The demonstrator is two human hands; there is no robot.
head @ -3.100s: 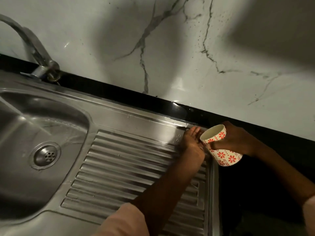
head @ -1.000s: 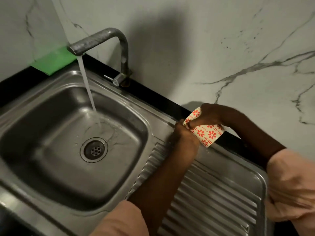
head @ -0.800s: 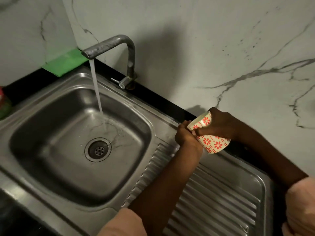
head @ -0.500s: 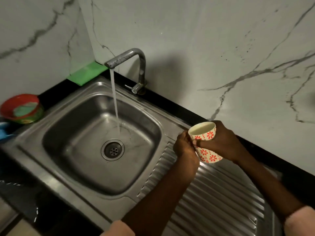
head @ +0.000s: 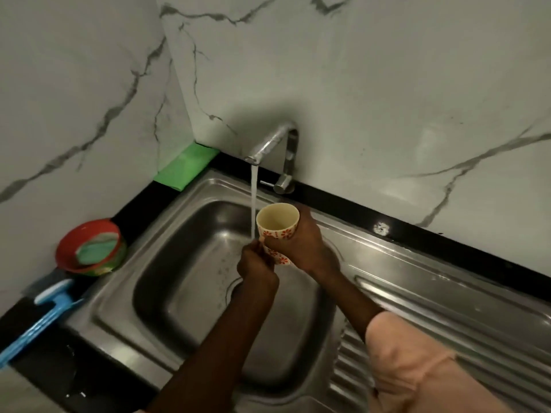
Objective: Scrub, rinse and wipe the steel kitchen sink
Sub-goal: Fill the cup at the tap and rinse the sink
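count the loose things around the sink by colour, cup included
green: 1, folded cloth in the corner
red: 1, tub left of the sink
blue: 1, brush on the counter
cream with red flowers: 1, cup in the right hand
total: 4

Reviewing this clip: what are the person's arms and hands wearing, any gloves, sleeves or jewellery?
Both hands are bare: no gloves on the left hand or the right hand, and no rings or watch can be seen. The right arm wears a loose pale pink sleeve pushed up above the forearm. The left forearm shows no sleeve in this frame.
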